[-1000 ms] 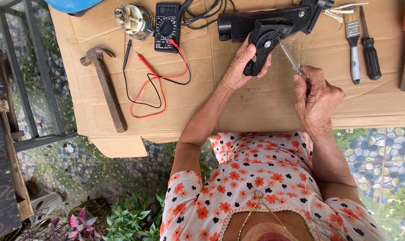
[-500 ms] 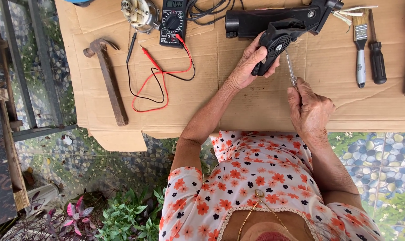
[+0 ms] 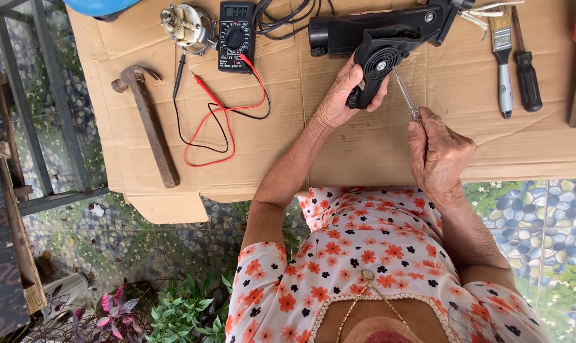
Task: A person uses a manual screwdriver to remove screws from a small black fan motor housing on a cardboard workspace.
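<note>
- On the cardboard sheet (image 3: pixel 377 152), upper centre: black plastic appliance housing (image 3: pixel 380 35), an elongated body with a round vented grille section (image 3: pixel 377 67) hanging from it toward the person.
- Long axis of the body: across the view, left to right, right end slightly farther up; grille section angled down-left.
- Left hand (image 3: pixel 348 95): closed around the lower end of the grille section.
- Right hand (image 3: pixel 437 152): fisted on a thin screwdriver (image 3: pixel 405 95), shaft pointing up-left, tip at the grille's edge.
- Nearby, untouched: multimeter (image 3: pixel 235 28) with red and black leads, hammer (image 3: pixel 148 121), small motor (image 3: pixel 186 25), paintbrush (image 3: pixel 502 60), black-handled screwdriver (image 3: pixel 526 70).
</note>
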